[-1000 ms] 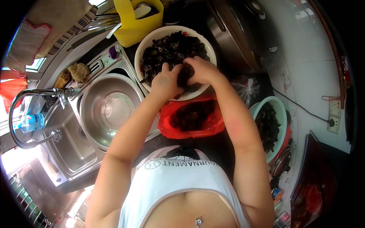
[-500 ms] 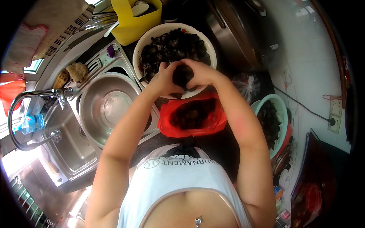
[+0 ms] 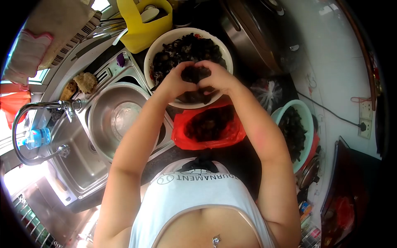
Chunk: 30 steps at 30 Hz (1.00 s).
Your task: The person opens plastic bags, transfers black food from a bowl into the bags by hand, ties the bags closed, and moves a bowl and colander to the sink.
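Two hands, my left point(image 3: 177, 84) and right point(image 3: 218, 77), clasp a dark clump point(image 3: 195, 75); plenty is left in the bowl point(image 3: 147, 68).

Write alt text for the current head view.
The left hand and right hand together cup a dark clump over a pale basin of dark pieces. Below the basin in the picture sits an open red bag; a metal bowl stands at the sink on the left, a pale green basket on the right.

Open space between forearms point(image 3: 142, 128) above red bag point(image 3: 188, 141), yellow bag point(image 3: 144, 35) and brown appliance point(image 3: 250, 41) crowding white bowl point(image 3: 148, 63)
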Each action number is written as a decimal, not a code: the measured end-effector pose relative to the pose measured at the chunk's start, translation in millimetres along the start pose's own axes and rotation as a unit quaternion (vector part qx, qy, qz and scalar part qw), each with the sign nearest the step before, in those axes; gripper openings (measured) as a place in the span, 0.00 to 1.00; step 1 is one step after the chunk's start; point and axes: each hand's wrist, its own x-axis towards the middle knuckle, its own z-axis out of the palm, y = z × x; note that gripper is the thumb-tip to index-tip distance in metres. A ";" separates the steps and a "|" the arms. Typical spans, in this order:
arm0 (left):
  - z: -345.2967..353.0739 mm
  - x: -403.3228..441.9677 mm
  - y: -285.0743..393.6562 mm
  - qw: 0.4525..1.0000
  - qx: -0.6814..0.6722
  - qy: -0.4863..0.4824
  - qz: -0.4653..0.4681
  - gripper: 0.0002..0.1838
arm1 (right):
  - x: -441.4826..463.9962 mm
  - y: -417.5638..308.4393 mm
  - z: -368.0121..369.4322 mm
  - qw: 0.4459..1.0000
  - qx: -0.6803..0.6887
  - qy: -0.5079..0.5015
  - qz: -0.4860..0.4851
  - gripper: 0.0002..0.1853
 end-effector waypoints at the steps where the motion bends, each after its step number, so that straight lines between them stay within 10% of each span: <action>1: -2.5 -2.0 14.5 0.999 -0.037 -0.007 -0.006 0.40 | 0.2 -4.7 -1.1 1.000 0.021 0.004 0.000 0.37; 30: 25.3 -46.8 93.0 0.996 -0.026 -0.072 0.036 0.35 | -94.2 -21.3 -1.4 0.990 0.099 0.071 -0.065 0.35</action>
